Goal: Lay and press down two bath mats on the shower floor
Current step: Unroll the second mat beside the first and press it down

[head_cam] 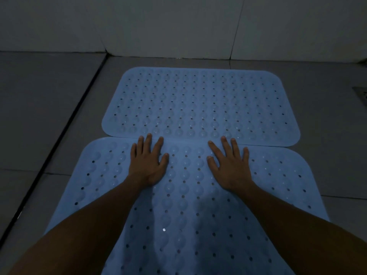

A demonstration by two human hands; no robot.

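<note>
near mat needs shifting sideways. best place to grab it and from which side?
Judging by the pose, take the near mat at its far-left rounded corner, coming from the left over bare floor tile. That edge is free there, while mid-span its far edge meets or slightly overlaps the far mat, and both the left hand and right hand press flat there.

Head view, steeply downward, close

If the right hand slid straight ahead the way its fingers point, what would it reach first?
The right hand lies flat on the near mat, fingertips at its far edge; it would probably meet the far mat first, then the wall.
</note>
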